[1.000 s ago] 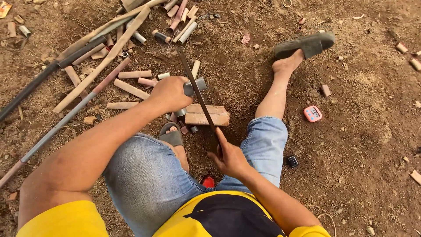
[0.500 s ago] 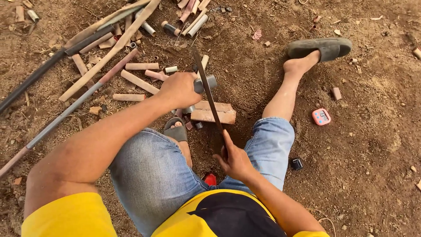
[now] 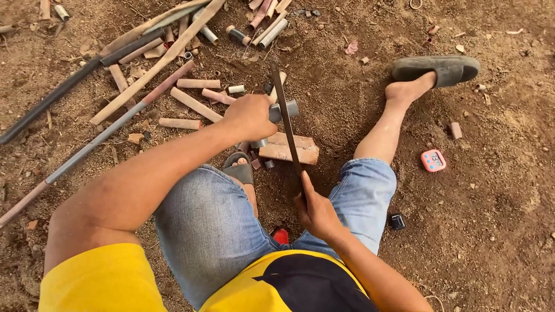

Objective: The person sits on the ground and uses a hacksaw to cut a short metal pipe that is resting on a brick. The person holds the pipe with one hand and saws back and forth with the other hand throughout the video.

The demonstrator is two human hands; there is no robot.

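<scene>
Pipe fitting (image 3: 287, 109) gripped in left hand (image 3: 250, 116); right hand (image 3: 315, 209) holds saw blade (image 3: 284, 115) across it.

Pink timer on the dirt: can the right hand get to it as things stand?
Probably not right away. The right hand grips the saw blade, and the right knee lies between it and the pink timer. The ground around the timer is bare.

Even soft daylight, faint shadows, sharp focus, mild wide-angle edge distortion.
</scene>
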